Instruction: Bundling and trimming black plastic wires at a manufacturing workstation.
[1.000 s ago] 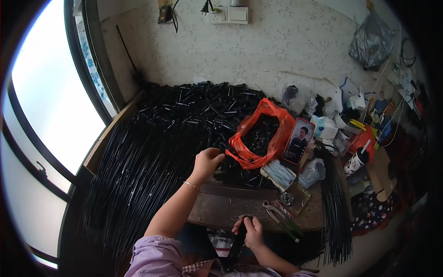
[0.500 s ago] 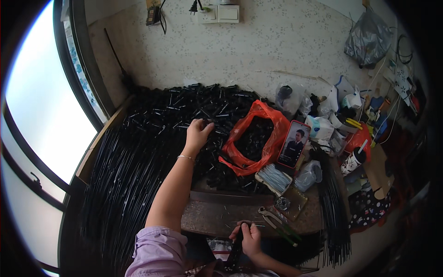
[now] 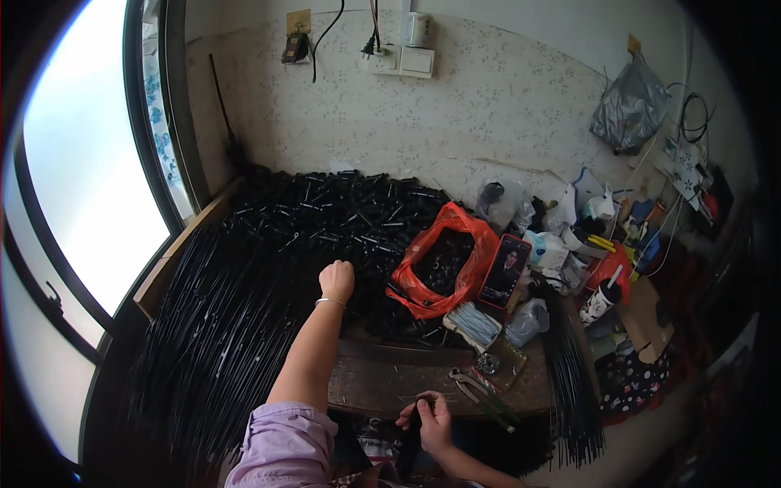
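My left hand hovers over or rests on the heap of black tubular parts. Its fingers are curled in, and what they hold, if anything, is hidden. At the near table edge, my right hand pinches several thin metal pins that stick out sideways past the fingers. A dark strip hangs below that hand; I cannot tell what it is. Pliers with green handles lie just right of it on the worn table.
A red plastic bag of small black parts lies open beside the heap. A phone leans there, near a box of grey-blue sticks. Long black rods fan out at left; another bundle hangs at right. Clutter includes a patterned cup.
My left hand has drawn back toward me across the heap, and its fingers are more curled. My right hand stays by the table edge with the pins. The whole view has tilted upward slightly.
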Tool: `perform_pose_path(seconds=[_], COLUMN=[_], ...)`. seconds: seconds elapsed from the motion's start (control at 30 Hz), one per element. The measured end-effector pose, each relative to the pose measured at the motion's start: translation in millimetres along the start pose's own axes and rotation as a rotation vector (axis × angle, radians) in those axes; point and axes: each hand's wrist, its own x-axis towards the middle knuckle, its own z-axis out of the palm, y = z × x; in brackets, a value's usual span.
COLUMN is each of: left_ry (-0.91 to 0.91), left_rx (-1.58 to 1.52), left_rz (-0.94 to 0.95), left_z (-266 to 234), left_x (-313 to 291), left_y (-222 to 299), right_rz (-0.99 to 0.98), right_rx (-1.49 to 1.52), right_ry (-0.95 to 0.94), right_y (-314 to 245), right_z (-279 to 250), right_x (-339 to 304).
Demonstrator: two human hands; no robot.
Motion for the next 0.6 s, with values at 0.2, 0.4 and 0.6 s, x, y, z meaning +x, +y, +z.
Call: perform_pose_path(seconds=[0.2, 0.4, 0.6], left_ry=[0.241, 0.442, -0.347], left_rx=[-0.386, -1.095, -0.952], left_rz=[-0.090, -0.076, 0.219], left_z=[-16.9, -89.0, -130.4], left_x=[20.1, 39.3, -112.8], left_y=[25.3, 47.8, 82.1], right_rz=[0.035, 0.075, -0.038], right_rx=[0.164, 0.207, 0.103], right_ry=[0.024, 0.037, 0.158], right_y=[4.3, 3.6, 14.5], right_z=[-13.7, -23.6, -39.5], right_x=[-1.9, -1.5, 12.2])
